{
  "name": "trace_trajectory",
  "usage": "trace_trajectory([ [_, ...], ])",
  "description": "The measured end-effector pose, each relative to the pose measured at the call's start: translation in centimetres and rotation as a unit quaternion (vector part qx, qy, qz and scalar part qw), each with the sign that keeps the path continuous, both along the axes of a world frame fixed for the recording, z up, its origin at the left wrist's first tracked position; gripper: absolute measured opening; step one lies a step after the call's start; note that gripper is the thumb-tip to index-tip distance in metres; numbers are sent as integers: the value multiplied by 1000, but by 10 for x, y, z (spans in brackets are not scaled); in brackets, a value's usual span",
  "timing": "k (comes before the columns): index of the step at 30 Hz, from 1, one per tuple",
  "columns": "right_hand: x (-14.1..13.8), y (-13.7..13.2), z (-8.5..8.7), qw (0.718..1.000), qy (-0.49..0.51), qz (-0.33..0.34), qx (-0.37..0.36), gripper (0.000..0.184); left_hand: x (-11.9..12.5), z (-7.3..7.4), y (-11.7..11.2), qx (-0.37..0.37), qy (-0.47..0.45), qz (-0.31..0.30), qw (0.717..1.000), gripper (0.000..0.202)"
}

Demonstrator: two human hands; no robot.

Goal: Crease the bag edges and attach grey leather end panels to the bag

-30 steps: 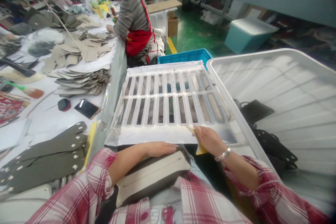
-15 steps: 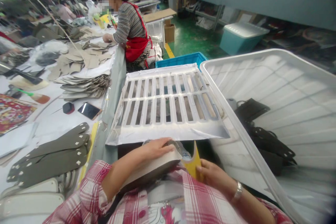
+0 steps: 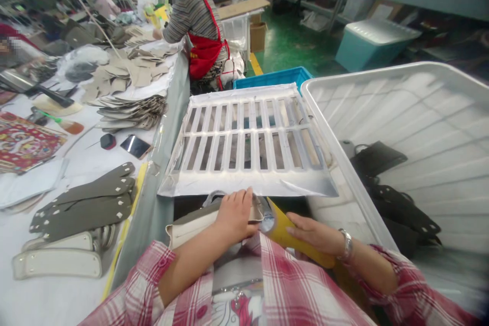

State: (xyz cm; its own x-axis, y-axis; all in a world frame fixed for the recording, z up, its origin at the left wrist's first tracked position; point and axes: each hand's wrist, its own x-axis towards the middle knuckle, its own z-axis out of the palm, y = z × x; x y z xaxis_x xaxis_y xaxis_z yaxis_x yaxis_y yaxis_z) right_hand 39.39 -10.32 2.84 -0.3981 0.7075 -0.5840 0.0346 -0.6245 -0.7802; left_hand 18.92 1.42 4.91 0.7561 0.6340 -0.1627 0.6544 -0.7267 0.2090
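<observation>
In front of my body, my left hand [image 3: 237, 218] is closed over the top of a curved cream-and-dark-grey piece [image 3: 196, 225], which looks like a bag part, its fingers pointing away from me. My right hand [image 3: 315, 235] holds a curved yellow sheet [image 3: 281, 232] like a half-rolled tube, fingers on its upper side. The sheet's near-left end meets the bag part beside my left fingers. Something clear and shiny shows at that end; I cannot make out what it is. Just beyond both hands stands a white slatted plastic rack [image 3: 239, 182].
On the right, a large white tub [image 3: 344, 188] holds dark bag pieces [image 3: 397, 209]. The left table carries grey straps [image 3: 87, 204], white curved pieces [image 3: 57, 257], a phone [image 3: 135, 146] and a stack of cut pieces [image 3: 132, 112]. A person in a red apron [image 3: 206, 56] works beyond the rack.
The yellow sheet has tilted from upright to lying slanted, its lower end toward my right forearm. My left hand has turned, fingers now pointing forward, and the cream piece has shifted left.
</observation>
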Motion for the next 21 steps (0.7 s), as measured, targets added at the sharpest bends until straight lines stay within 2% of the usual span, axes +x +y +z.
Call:
trace_trajectory([
  [4, 0, 17, 11, 997, -50, 60, 24, 38, 0, -5, -7, 34, -27, 2, 999, 90],
  [9, 1, 32, 14, 987, -100, 118, 35, 34, -3, -10, -17, 84, -46, 6, 995, 91],
  [11, 5, 33, 13, 987, -93, 128, 41, 32, -4, -11, -21, 107, -45, 7, 993, 90],
  [13, 9, 31, 7, 993, -52, 106, 32, 33, -6, -13, -25, 124, -46, 11, 991, 86],
  [14, 11, 29, 1, 997, -20, 68, 25, 33, -6, -13, -26, 130, -47, 12, 990, 84],
  [16, 8, 24, -19, 994, 61, -85, 12, 33, -6, -14, -28, 135, -50, 13, 990, 82],
  [17, 3, 22, -31, 978, 107, -178, 2, 34, -5, -14, -28, 136, -50, 13, 989, 82],
  [18, -5, 21, -45, 950, 157, -271, -12, 34, -5, -14, -29, 137, -49, 15, 989, 83],
  [19, -16, 21, -59, 923, 200, -327, -39, 35, -4, -14, -29, 140, -48, 17, 989, 83],
  [21, -42, 26, -82, 887, 273, -359, -97, 34, -2, -13, -28, 152, -45, 18, 987, 82],
])
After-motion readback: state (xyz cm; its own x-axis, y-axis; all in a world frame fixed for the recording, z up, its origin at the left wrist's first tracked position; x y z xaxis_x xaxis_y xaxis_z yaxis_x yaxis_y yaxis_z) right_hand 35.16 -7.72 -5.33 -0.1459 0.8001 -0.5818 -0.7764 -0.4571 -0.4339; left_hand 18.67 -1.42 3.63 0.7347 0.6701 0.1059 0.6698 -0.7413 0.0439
